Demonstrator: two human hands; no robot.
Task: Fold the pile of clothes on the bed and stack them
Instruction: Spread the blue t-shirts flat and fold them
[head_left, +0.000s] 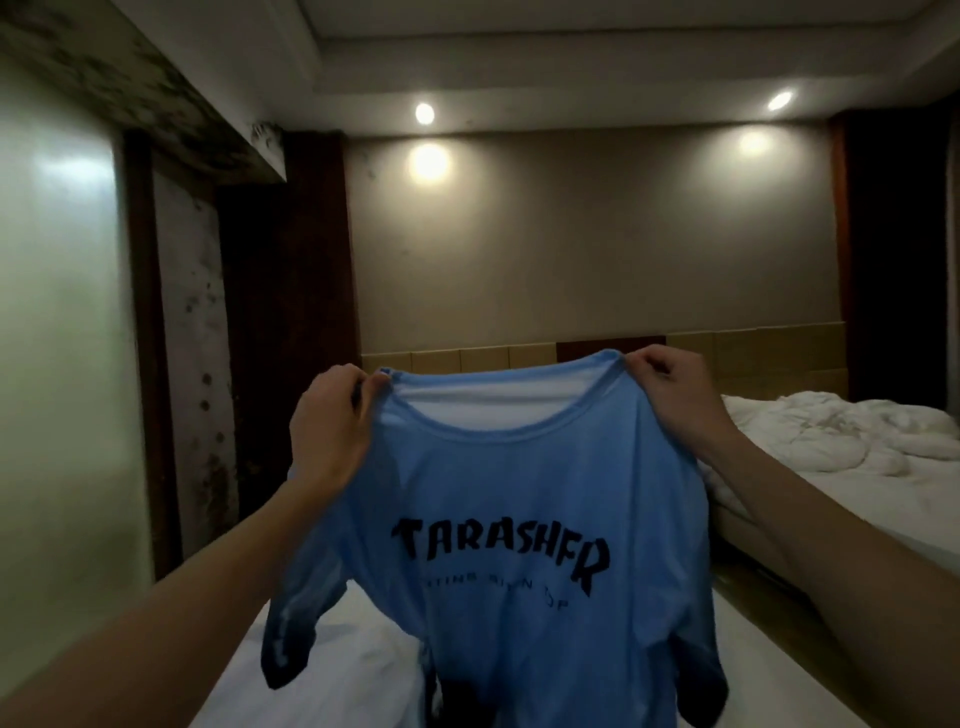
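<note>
Hanging between both raised hands: one blue T-shirt (519, 519), black lettering facing the wearer. Left hand (332, 415) pinches the left shoulder seam beside the collar; right hand (670, 384) pinches the right. Shirt body drops below both hands, over a white bed (322, 665). Second bed (852, 457) lies right of the right hand.

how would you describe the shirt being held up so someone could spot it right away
Start at the near white bed at the bottom of the view; above it, the left hand and right hand pinch a t-shirt at the shoulders. It is light blue with bold black lettering across the chest, unlike the white bedding around.
</note>
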